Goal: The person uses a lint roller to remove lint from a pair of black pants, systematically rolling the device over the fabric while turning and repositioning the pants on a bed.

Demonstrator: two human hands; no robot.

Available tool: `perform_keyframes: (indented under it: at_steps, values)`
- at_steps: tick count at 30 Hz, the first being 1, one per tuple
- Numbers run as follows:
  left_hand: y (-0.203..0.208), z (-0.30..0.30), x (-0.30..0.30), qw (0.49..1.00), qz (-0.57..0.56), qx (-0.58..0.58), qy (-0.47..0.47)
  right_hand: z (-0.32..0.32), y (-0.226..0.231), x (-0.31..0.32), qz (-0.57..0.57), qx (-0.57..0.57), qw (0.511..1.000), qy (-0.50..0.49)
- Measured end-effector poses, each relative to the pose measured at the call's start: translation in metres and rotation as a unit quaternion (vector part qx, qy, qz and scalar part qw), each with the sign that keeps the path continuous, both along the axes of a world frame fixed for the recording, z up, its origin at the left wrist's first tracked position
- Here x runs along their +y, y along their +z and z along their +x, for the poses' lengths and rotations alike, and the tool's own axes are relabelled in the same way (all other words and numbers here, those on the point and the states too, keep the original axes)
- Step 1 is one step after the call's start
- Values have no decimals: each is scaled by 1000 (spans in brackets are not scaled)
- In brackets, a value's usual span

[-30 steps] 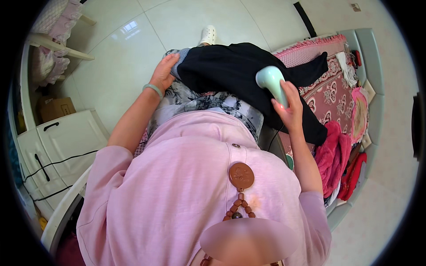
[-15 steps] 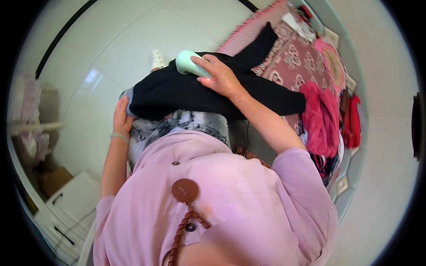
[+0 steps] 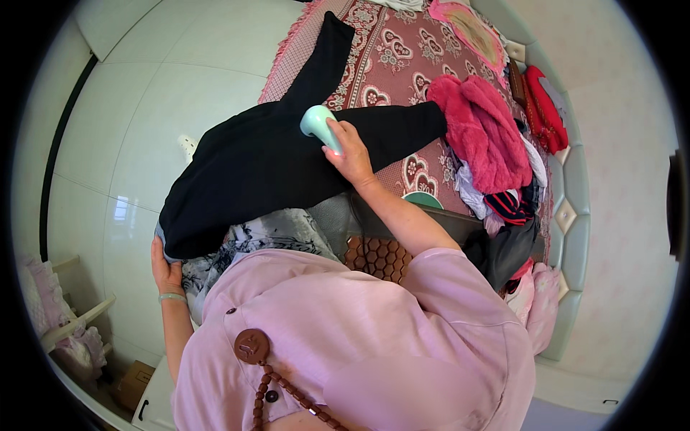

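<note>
Over black trousers, the right hand grips a mint-green device; the left hand touches their waistband, closure unclear; leftward, a carton.

Hidden against black trousers: the underside of a mint-green fabric shaver, handle mostly wrapped by the right hand. Partly concealed at the grey waistband: the left hand. Mostly covered behind the trousers: a white clog. Cropped at the top, far along the bed: white cloth. Too obscured to identify, near edge: a green disc. Cropped below: a brown bead necklace.
</note>
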State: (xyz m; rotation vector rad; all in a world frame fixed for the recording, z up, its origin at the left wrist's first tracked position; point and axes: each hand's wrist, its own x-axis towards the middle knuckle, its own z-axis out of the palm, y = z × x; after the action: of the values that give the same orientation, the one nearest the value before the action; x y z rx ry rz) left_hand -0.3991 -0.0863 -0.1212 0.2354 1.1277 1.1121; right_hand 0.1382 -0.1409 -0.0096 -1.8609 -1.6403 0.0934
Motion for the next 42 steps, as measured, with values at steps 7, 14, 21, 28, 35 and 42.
perform_keyframes:
  at_steps: [7,14,21,28,35,42]
  values:
    - [-5,-11,4,999,-28,30,-11,74,-13,-14,-4,-66,990,-125]
    - [6,-6,2,999,-30,37,-17,180,-9,-33,-66,-104,960,-251]
    - [6,-9,2,997,-47,55,-38,247,1,-41,-129,-156,922,-330]
    - [-2,-19,6,996,-61,58,-26,273,-14,-49,-101,-120,903,-401]
    - [9,-8,7,995,-68,56,-44,180,-18,-15,39,-69,976,-201]
    - [4,-16,12,996,-55,39,-55,131,-6,-5,-32,-30,994,-103]
